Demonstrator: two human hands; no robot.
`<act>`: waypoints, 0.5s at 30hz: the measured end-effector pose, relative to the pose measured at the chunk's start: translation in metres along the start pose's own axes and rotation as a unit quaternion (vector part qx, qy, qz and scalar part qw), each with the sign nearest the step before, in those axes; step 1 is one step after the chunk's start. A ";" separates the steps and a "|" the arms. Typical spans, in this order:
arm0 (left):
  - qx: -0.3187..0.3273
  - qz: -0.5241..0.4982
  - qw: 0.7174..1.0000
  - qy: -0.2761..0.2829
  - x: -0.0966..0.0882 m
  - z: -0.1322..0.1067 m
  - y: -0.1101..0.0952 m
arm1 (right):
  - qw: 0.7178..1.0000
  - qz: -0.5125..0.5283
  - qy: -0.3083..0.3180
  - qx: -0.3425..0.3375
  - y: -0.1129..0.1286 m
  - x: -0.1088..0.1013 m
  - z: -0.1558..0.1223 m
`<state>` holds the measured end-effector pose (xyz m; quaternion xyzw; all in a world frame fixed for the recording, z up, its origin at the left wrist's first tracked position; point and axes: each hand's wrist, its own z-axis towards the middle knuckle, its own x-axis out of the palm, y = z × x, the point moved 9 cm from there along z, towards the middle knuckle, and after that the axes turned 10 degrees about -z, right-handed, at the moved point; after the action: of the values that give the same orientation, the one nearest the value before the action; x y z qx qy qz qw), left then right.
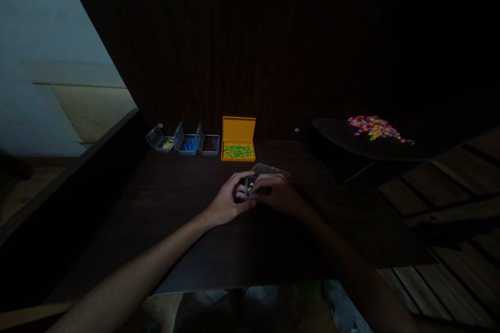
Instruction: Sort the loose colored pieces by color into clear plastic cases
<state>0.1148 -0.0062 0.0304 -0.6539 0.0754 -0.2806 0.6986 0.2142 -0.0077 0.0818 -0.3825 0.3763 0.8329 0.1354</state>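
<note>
A small clear plastic box [271, 169] with its lid swung open is held low over the dark table in front of me. My left hand [230, 199] wraps round its left side, thumb and fingers curved about the walls. A few small pale pieces [250, 186] show inside. My right hand [275, 192] reaches over the box from the right, fingertips pinched together at its near edge by the left thumb. Whatever those fingertips hold, if anything, is too small and dark to make out. The right hand covers much of the box.
Behind the hands stand an open yellow case [238, 130] of green pieces and clear boxes with brown [211, 144], blue [190, 145] and yellow pieces [167, 143]. Colourful small pieces [375, 127] lie heaped on a dark curved shelf [332, 130] at right. A raised side board [78, 171] borders the left.
</note>
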 end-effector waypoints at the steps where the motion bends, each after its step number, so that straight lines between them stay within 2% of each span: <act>1: -0.002 -0.004 1.000 0.001 0.000 0.000 0.000 | 1.000 0.000 -0.001 -0.001 0.000 -0.001 0.000; 5: -0.003 -0.012 1.000 0.000 0.000 0.000 0.000 | 1.000 -0.010 -0.014 0.001 0.003 -0.006 0.000; 10: -0.007 -0.027 1.000 -0.008 -0.004 0.003 -0.001 | 0.997 -0.044 -0.064 0.012 0.007 -0.017 -0.003; 15: -0.011 -0.048 0.999 -0.020 -0.010 0.005 -0.005 | 0.994 -0.077 -0.068 0.045 0.003 -0.015 -0.008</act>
<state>0.1075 0.0037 0.0328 -0.6696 0.0334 -0.3000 0.6787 0.2268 -0.0145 0.0914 -0.3459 0.3729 0.8263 0.2418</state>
